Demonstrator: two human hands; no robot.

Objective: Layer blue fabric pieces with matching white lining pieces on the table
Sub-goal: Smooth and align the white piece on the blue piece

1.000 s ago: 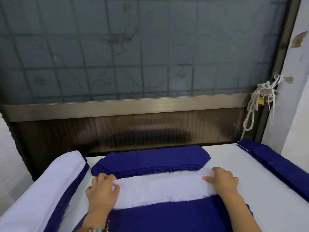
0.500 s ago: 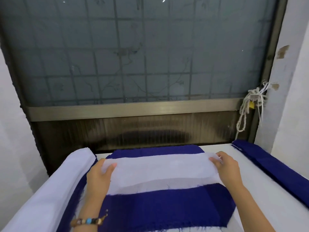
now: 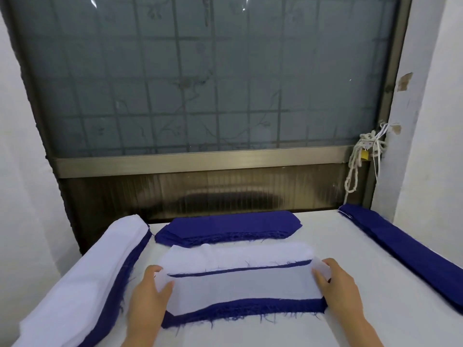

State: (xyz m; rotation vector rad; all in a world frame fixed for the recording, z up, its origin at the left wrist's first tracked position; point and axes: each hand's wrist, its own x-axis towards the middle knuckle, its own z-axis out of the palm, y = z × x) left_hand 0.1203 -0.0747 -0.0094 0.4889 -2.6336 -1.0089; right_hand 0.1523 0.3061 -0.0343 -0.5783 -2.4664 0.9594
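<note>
Pinching one lining piece [image 3: 240, 288]: left hand [image 3: 147, 300]; right hand [image 3: 339, 288]

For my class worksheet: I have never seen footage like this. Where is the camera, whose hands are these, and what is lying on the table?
No machine is involved. A person wears one camera on the head, looking forward and down at their own hands. The left hand and the right hand each pinch one end of a white lining piece. It lies over a blue fabric piece, whose frayed edge shows beneath. Also on the table are a far blue stack near the window, a white-topped stack on the left and a long blue stack on the right.
</note>
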